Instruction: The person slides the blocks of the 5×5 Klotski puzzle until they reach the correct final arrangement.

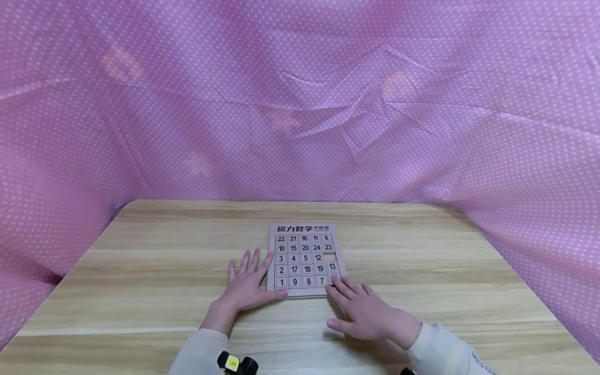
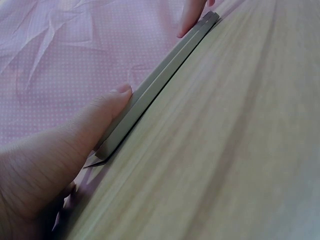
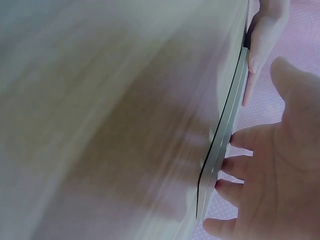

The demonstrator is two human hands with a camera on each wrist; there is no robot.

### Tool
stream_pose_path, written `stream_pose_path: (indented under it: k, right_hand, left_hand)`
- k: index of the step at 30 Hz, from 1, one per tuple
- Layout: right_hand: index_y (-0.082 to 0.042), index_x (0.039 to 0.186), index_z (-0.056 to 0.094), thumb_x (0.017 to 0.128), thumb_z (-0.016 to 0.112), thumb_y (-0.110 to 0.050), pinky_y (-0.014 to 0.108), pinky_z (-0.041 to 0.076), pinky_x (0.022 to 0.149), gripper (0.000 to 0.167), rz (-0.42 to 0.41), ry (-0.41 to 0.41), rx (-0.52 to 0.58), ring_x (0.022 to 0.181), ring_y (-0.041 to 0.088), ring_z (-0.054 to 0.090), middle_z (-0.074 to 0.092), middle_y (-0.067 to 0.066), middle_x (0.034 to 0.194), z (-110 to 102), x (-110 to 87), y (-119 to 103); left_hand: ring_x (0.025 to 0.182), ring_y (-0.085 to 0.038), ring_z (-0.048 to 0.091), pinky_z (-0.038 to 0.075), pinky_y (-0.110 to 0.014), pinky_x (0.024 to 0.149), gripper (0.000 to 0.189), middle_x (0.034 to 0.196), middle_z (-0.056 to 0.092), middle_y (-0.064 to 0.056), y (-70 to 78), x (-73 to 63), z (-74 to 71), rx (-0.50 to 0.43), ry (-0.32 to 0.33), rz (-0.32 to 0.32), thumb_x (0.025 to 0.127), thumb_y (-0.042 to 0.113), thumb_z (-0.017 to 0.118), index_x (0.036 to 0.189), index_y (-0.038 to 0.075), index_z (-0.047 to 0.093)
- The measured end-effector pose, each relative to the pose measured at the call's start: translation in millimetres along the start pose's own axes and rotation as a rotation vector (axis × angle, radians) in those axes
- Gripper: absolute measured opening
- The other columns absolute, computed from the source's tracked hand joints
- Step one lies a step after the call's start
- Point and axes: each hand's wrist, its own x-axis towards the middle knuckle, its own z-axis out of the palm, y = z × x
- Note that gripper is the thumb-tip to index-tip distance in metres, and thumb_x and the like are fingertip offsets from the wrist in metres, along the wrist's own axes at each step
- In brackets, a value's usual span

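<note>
A number sliding puzzle (image 1: 300, 260) lies flat on the table, its number tiles in rows under a printed heading. A gap shows at the right end of the third row, and the 13 tile (image 1: 332, 266) below it sits slightly higher than its row. My left hand (image 1: 247, 285) spreads along the left side, index fingertip at the left edge and thumb on the near-left corner. Fingertips of my right hand (image 1: 363, 312) touch the near-right corner, partly hiding the last tile there. The right thumb stays off the board. In the left wrist view, the left thumb (image 2: 107, 107) rests along the frame's edge.
The wooden table (image 1: 140, 291) has light grain and rounded far corners. A pink dotted cloth (image 1: 300, 104) hangs behind it and at both sides. On my left sleeve sits a black wrist device (image 1: 238, 363) with a yellow label.
</note>
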Motion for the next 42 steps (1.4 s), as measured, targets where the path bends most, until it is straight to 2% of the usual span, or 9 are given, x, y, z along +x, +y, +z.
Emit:
stream_pose_path:
  k: [24, 33, 39, 42]
  right_hand:
    - [-0.009, 0.137, 0.024, 0.086, 0.033, -0.055, 0.059, 0.014, 0.093, 0.069, 0.026, -0.002, -0.004, 0.126, 0.034, 0.010, 0.013, 0.013, 0.141, -2, 18.6, 10]
    - [-0.009, 0.136, 0.026, 0.086, 0.033, -0.055, 0.059, 0.016, 0.093, 0.068, 0.029, 0.012, -0.009, 0.125, 0.034, 0.013, 0.017, 0.013, 0.140, -4, 21.5, 10]
    - [-0.008, 0.136, 0.027, 0.086, 0.031, -0.056, 0.058, 0.019, 0.092, 0.069, 0.002, 0.048, -0.021, 0.124, 0.035, 0.017, 0.022, 0.014, 0.139, -9, 26.1, 6]
    - [-0.009, 0.136, 0.027, 0.086, 0.029, -0.057, 0.057, 0.018, 0.093, 0.069, -0.017, 0.037, -0.016, 0.125, 0.035, 0.016, 0.021, 0.014, 0.139, -11, 31.2, 0]
  left_hand:
    - [0.127, -0.034, 0.001, -0.007, -0.055, 0.095, 0.100, 0.140, 0.009, -0.016, -1.2, 0.2, 0.9, -0.005, -0.010, -0.006, 0.060, 0.078, 0.044, 0.138, 0.023, 0.018]
    - [0.127, -0.034, 0.002, -0.007, -0.055, 0.095, 0.100, 0.141, 0.009, -0.016, -0.7, 0.1, 1.0, -0.006, -0.011, -0.006, 0.059, 0.078, 0.043, 0.138, 0.022, 0.018]
    - [0.127, -0.034, 0.002, -0.007, -0.054, 0.096, 0.100, 0.141, 0.008, -0.015, 0.3, 0.4, 0.6, -0.005, -0.013, -0.005, 0.060, 0.078, 0.044, 0.138, 0.022, 0.018]
    - [0.127, -0.034, 0.002, -0.007, -0.054, 0.096, 0.099, 0.141, 0.009, -0.015, 0.3, 0.5, 0.4, -0.003, -0.009, -0.004, 0.060, 0.078, 0.044, 0.138, 0.022, 0.018]
